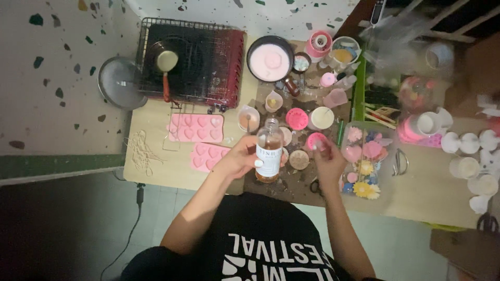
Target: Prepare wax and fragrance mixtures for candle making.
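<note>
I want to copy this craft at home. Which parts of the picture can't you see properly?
Head view only:
- What the right hand holds: a small pink thing, mostly covered by its fingers.
- The bottle in the left hand: its lower side is hidden by that grip.
- The shelf at the top right: blurred and dark.
- The white cups: partly cut off by the right edge.

The tall clear plastic bottle of amber liquid looks glossy, with a matt white paper label. The pink heart-cavity mould seems soft, matt silicone. The black wire rack is thin coated metal, beside a dull grey metal lid. The pale wooden tabletop looks smooth and unvarnished. The speckled terrazzo floor has a faint sheen.
</note>
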